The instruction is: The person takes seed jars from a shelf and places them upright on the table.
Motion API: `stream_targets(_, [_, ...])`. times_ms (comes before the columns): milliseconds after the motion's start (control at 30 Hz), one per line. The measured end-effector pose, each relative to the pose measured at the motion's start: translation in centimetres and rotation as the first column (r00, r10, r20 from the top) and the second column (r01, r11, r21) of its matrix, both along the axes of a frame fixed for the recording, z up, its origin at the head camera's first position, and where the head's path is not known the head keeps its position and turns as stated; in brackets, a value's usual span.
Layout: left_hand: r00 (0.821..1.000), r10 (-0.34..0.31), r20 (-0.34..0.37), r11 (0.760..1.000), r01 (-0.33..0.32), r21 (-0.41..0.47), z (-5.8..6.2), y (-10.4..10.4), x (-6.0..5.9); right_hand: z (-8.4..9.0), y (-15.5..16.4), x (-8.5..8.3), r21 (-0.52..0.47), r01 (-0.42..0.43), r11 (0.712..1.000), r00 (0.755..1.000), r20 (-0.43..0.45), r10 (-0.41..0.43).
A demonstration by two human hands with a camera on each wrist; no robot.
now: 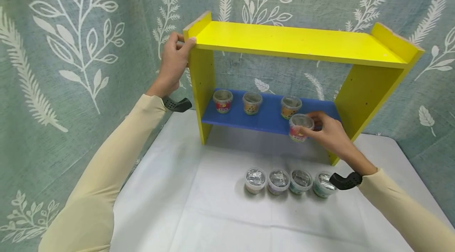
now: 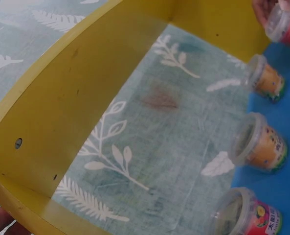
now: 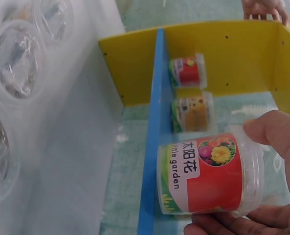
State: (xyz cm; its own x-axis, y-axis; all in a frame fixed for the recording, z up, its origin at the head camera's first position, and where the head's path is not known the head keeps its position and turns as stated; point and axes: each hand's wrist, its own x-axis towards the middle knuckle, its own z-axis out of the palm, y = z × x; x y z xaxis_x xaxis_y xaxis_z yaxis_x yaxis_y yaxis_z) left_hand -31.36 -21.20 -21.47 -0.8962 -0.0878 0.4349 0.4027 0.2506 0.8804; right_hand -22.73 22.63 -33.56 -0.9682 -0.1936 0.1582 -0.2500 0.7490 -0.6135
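Cups (image 1: 289, 181), four of them, stand in a row on the white table (image 1: 199, 212). Beyond, the right hand (image 1: 328, 133) pinches a red-labelled cup (image 1: 299, 127) at the blue shelf's (image 1: 263, 119) front edge. Farther, the left hand (image 1: 174, 60) grips the yellow rack's (image 1: 295, 42) top corner.

Your left wrist view looks through the yellow shelf frame (image 2: 61, 98) at the leaf-patterned cloth (image 2: 169, 132). Down the right edge, three clear lidded pots (image 2: 257, 147) lie in a row on the blue shelf board (image 2: 286, 117). At upper right, fingers (image 2: 263, 7) hold a fourth, red-labelled pot (image 2: 285, 25).
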Motion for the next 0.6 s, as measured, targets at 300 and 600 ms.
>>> stream_targets(300, [1.000, 0.001, 0.001, 1.000, -0.001, -0.002, 0.0, 0.0, -0.1, -0.3, -1.5, 0.2, -0.019, -0.034, 0.999, 0.999, -0.004, 0.034])
stream_targets(600, [1.000, 0.004, 0.001, 1.000, -0.004, 0.001, 0.0, 0.0, -0.1, -0.9, -3.0, 0.0, -0.064, -0.056, 0.996, 0.998, 0.013, 0.057])
